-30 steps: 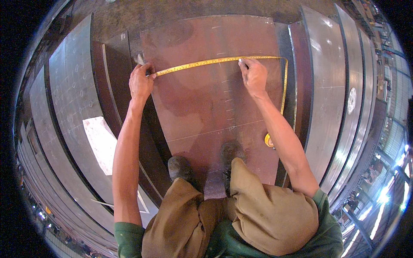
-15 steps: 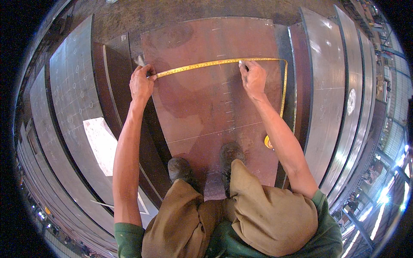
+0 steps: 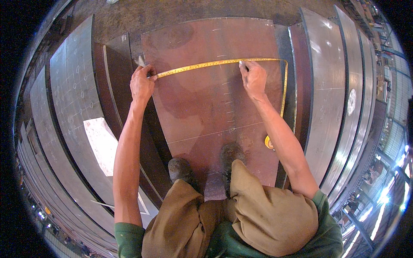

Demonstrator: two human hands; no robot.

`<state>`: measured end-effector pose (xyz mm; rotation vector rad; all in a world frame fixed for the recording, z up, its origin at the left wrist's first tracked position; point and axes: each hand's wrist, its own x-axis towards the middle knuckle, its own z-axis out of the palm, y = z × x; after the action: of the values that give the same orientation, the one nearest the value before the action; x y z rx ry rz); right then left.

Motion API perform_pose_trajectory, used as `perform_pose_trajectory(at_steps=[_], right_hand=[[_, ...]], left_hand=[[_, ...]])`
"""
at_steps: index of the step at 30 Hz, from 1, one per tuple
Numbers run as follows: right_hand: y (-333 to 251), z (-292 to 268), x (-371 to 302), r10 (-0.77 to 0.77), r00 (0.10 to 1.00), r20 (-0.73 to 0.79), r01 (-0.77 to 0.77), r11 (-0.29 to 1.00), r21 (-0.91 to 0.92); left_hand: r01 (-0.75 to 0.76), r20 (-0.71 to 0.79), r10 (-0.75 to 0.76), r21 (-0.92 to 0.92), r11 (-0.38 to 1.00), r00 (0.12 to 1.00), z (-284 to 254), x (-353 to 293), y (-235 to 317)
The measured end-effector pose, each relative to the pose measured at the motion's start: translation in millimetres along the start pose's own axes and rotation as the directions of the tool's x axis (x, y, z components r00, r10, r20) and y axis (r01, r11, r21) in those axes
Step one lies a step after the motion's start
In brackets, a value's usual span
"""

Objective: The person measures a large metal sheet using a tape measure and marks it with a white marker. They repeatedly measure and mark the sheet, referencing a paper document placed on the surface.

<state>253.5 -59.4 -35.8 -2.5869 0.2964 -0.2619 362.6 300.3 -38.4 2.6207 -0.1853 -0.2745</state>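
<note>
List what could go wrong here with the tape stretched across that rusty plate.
1. The left hand pins the yellow tape measure at the edge of the brown steel plate; if it slips, the reading is off.
2. The right hand presses the tape near chalk marks, which could smear.
3. The tape bends at the right edge down to its case; the slack could snag or kink.

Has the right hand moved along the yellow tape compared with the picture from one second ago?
No. The right hand presses the yellow tape at the same place on the rusty brown plate, just right of the chalk tick column.
</note>
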Motion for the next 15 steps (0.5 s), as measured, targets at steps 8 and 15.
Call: perform_pose_trajectory(at_steps=[8, 15], right_hand=[[-4.3, 2.5, 5.2, -0.035, 0.997, 0.069, 0.043, 0.992, -0.115], [-8.6, 0.4, 14.6, -0.011, 0.985, 0.174, 0.056, 0.966, -0.252]], left_hand=[[-0.006, -0.017, 0.006, 0.002, 1.0, 1.0, -0.3, -0.7, -1.4], [-0.009, -0.063, 0.012, 0.038, 0.999, 0.998, 9.1, 0.6, -3.8]])
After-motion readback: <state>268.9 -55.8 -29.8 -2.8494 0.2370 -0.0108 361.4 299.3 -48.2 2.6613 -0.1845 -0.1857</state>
